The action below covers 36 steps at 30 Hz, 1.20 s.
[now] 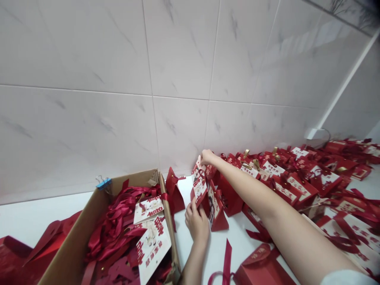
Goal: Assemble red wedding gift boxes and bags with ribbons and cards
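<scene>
Beside the wall, a small red gift box [203, 201] with a cream-and-red printed tag [199, 184] is between my two hands. My right hand [208, 157] reaches across from the right and is closed at the top of the tag and box. Lower down, my left hand [197, 222] has its fingers closed on the near bottom edge of the same box. Another tagged red gift box [218, 211] stands just to the right. A tall red box [175, 192] with a ribbon stands to the left, against the carton.
An open cardboard carton [71, 233] with a blue binder clip [103, 183] holds dark red ribbons [115, 221] and printed cards [154, 247]. Many red gift boxes [297, 186] crowd the white table [184, 233] on the right. A tiled wall [184, 126] rises behind.
</scene>
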Each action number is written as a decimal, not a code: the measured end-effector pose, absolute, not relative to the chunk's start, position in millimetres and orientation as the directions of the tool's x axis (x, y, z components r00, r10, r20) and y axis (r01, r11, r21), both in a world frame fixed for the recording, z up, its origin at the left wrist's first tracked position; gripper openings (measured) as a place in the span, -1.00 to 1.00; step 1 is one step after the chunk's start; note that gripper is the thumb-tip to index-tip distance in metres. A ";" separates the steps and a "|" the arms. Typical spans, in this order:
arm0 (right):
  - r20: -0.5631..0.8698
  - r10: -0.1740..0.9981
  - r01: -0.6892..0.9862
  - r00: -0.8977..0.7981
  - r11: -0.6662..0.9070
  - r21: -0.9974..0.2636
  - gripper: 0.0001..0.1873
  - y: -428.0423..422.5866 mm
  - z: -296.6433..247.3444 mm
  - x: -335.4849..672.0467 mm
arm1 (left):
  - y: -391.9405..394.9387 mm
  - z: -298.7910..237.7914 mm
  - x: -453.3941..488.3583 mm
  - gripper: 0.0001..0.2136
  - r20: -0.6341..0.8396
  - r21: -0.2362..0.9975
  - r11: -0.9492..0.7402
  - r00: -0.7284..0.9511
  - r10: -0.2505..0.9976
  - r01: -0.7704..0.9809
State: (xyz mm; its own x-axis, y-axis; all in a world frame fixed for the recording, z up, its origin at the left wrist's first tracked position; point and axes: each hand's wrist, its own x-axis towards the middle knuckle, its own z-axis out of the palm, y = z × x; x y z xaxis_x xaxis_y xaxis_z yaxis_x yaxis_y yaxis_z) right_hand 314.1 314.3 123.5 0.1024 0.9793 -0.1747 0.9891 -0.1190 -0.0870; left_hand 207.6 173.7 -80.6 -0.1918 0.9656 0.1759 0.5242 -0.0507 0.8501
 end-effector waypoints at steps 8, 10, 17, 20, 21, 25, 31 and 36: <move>-0.039 0.997 0.987 0.073 -0.077 -0.138 -0.66 298.4 105.8 324.6 | 175.3 -81.1 207.0 -0.62 0.194 0.841 -0.057 -0.203 0.960 0.538; 0.035 0.997 0.982 0.065 -0.058 -0.178 -0.67 289.7 115.9 328.6 | 175.8 -80.4 206.9 -0.61 0.201 0.839 -0.064 -0.197 0.960 0.541; 0.473 0.870 0.966 0.135 -0.009 -0.258 -0.85 204.2 225.4 374.1 | 176.0 -75.0 207.3 -0.61 0.205 0.831 -0.071 -0.184 0.961 0.552; 0.602 0.779 0.964 0.175 -0.011 -0.266 -0.83 140.5 259.3 396.1 | 175.8 -72.1 207.9 -0.61 0.202 0.830 -0.069 -0.182 0.962 0.553; 0.625 0.761 0.963 0.173 0.003 -0.271 -0.85 119.9 262.6 401.1 | 175.7 -71.0 208.0 -0.61 0.200 0.831 -0.067 -0.184 0.962 0.553; 0.493 0.853 0.942 0.171 0.005 -0.336 -0.88 58.1 235.9 406.8 | 175.5 -66.3 208.1 -0.63 0.199 0.834 -0.066 -0.188 0.962 0.548; 0.307 0.921 0.928 0.241 -0.125 -0.352 -0.84 32.0 153.6 401.1 | 175.3 -63.4 208.5 -0.63 0.204 0.832 -0.076 -0.177 0.963 0.550; 0.308 0.888 0.913 0.342 -0.237 -0.331 -0.87 41.5 118.5 402.3 | 175.0 -64.2 209.2 -0.62 0.210 0.827 -0.081 -0.173 0.962 0.556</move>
